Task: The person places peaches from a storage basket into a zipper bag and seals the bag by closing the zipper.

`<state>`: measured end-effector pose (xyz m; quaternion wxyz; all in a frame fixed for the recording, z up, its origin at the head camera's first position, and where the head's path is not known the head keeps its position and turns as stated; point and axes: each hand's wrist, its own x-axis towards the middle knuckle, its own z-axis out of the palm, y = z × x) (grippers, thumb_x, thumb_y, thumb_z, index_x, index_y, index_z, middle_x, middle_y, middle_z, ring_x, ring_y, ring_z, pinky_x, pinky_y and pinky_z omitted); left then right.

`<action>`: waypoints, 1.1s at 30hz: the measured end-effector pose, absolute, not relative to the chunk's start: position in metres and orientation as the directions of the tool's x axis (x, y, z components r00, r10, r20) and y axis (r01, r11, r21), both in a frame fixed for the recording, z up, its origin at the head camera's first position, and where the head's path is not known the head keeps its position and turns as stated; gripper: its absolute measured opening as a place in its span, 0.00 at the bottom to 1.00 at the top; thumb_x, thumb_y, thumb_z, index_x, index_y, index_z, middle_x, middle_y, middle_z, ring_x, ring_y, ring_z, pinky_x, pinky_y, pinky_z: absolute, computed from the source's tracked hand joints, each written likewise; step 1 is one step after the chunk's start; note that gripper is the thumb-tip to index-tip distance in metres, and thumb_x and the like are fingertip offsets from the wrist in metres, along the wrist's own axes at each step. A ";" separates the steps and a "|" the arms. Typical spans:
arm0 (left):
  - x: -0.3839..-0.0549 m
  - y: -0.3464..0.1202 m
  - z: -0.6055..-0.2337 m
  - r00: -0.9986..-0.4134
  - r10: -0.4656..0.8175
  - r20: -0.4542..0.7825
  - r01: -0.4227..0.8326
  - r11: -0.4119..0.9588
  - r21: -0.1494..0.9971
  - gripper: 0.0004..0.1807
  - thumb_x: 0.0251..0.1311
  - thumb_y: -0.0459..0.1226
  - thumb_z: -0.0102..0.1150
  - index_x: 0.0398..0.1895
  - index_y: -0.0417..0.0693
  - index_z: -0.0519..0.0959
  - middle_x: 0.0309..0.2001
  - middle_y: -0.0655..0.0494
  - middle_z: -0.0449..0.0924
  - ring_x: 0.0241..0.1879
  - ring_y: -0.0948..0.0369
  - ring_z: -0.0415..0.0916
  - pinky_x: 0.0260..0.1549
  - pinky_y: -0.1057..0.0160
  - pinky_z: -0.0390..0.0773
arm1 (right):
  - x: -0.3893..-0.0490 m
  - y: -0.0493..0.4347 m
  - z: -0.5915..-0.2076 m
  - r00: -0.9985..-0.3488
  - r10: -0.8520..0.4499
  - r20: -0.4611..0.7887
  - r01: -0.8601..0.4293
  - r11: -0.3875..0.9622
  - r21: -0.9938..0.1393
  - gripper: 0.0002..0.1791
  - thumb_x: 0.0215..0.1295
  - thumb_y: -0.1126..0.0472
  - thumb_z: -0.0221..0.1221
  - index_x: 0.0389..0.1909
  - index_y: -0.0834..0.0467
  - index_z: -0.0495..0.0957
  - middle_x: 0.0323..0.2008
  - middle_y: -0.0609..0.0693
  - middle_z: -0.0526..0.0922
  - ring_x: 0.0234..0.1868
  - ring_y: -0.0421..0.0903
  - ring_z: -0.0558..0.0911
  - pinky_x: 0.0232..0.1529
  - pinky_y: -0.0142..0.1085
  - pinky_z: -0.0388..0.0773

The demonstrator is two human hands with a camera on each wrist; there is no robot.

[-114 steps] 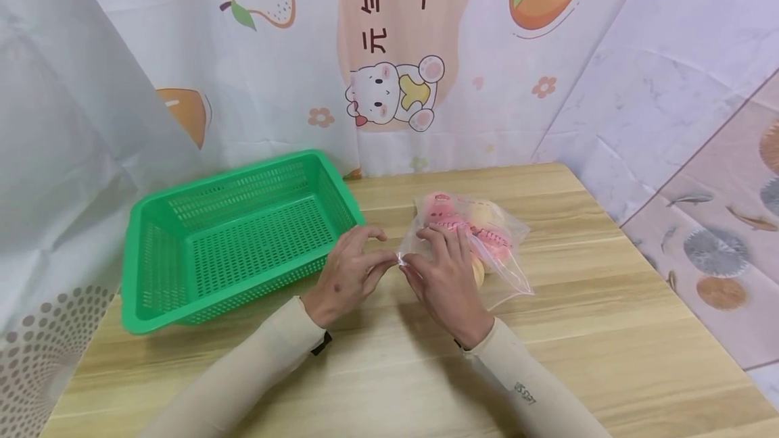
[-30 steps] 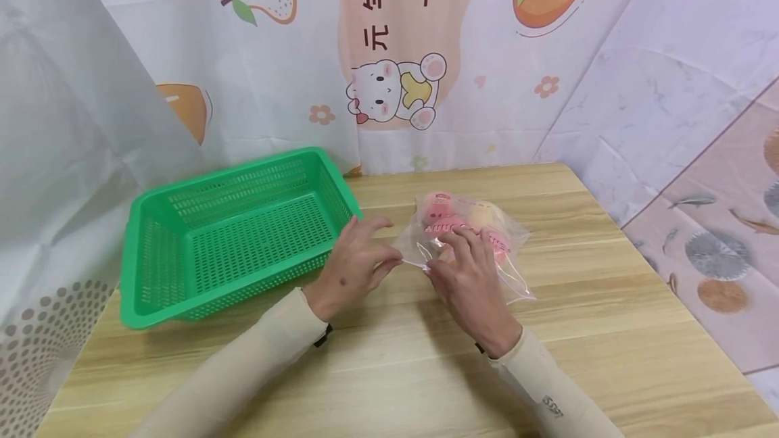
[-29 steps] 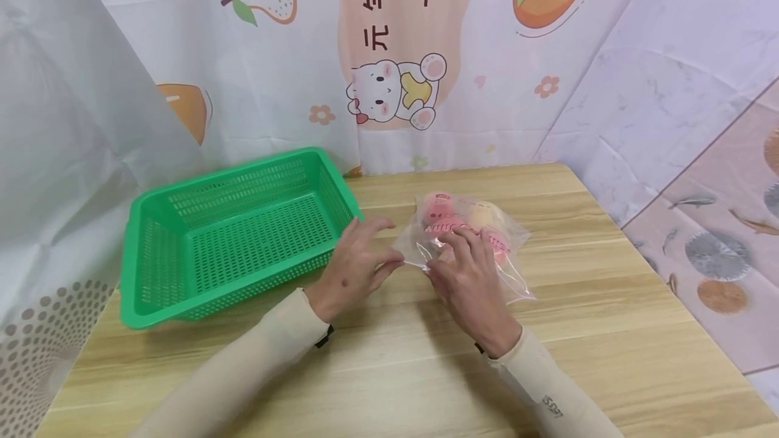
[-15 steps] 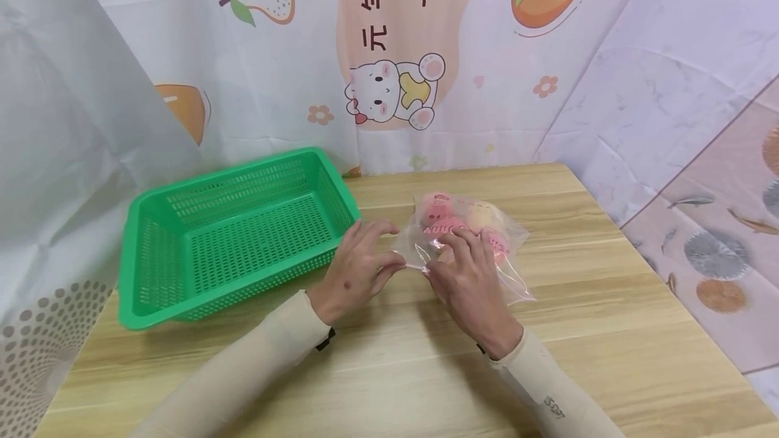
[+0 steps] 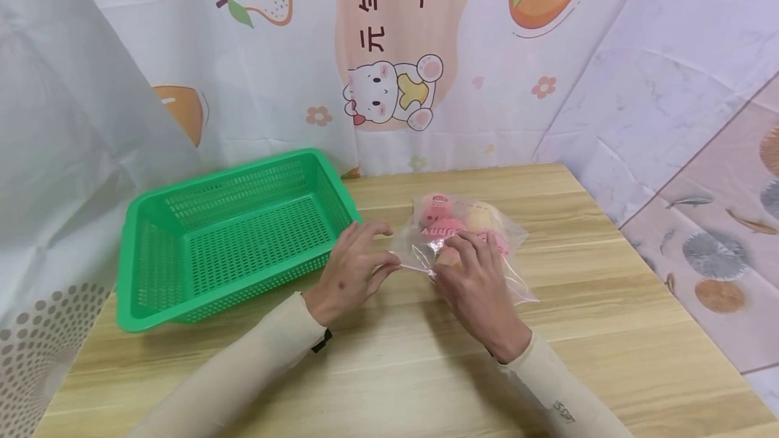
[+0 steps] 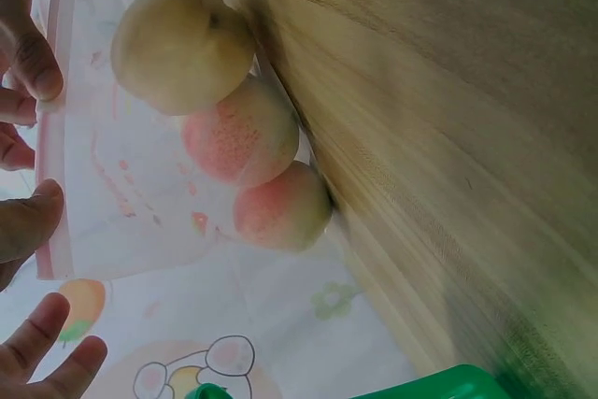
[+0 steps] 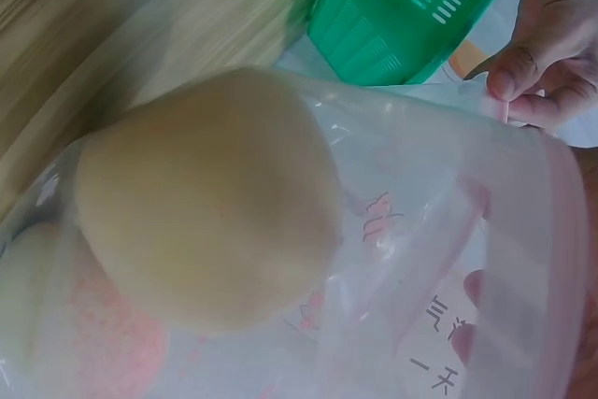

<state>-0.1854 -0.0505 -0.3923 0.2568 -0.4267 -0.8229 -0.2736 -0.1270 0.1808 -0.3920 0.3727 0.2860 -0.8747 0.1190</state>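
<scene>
A clear zip bag with red print lies on the wooden table, holding several peaches, some pink and some pale yellow. In the left wrist view a yellowish peach and two pink-blushed ones show through the plastic. My left hand pinches the left end of the bag's zip edge between thumb and finger. Farther right along that same edge, my right hand pinches the zip strip, its other fingers lying over the bag. The right wrist view has a large pale peach close up; my right hand's grip is mostly hidden there.
A green plastic basket with slotted walls stands at the left, close to my left hand. Behind the table hangs a printed cloth with fruit and a cartoon figure.
My right hand has moved right along the zip edge, away from the left hand, which keeps its pinch at the left end. The zip edge between them lies straighter. The basket has not moved.
</scene>
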 end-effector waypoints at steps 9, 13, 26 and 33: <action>-0.187 -0.053 -0.392 -0.499 0.552 0.668 0.843 0.486 0.228 0.03 0.53 0.36 0.75 0.30 0.51 0.89 0.51 0.47 0.77 0.54 0.47 0.75 0.60 0.31 0.65 | -0.126 0.184 -0.391 -0.549 -0.424 0.721 -0.598 0.801 0.016 0.07 0.49 0.68 0.71 0.26 0.57 0.83 0.47 0.61 0.75 0.55 0.65 0.71 0.56 0.72 0.63; -0.187 -0.055 -0.393 -0.502 0.550 0.667 0.840 0.494 0.224 0.03 0.52 0.36 0.76 0.30 0.51 0.89 0.51 0.47 0.76 0.54 0.48 0.75 0.60 0.31 0.65 | -0.125 0.186 -0.392 -0.553 -0.422 0.718 -0.601 0.800 0.008 0.05 0.62 0.64 0.65 0.27 0.57 0.84 0.47 0.62 0.75 0.56 0.66 0.71 0.57 0.72 0.61; -0.190 -0.058 -0.392 -0.518 0.545 0.659 0.830 0.508 0.233 0.03 0.54 0.35 0.75 0.31 0.48 0.89 0.51 0.46 0.76 0.53 0.48 0.75 0.60 0.31 0.64 | -0.122 0.189 -0.390 -0.558 -0.397 0.728 -0.581 0.814 -0.001 0.13 0.40 0.71 0.76 0.25 0.57 0.84 0.47 0.62 0.75 0.56 0.66 0.71 0.58 0.73 0.61; -0.191 -0.059 -0.392 -0.519 0.544 0.659 0.827 0.513 0.228 0.03 0.53 0.35 0.75 0.30 0.49 0.89 0.51 0.46 0.76 0.54 0.48 0.75 0.60 0.30 0.65 | -0.121 0.193 -0.392 -0.574 -0.397 0.716 -0.600 0.799 -0.038 0.03 0.59 0.65 0.68 0.27 0.59 0.85 0.49 0.63 0.74 0.59 0.67 0.69 0.61 0.73 0.56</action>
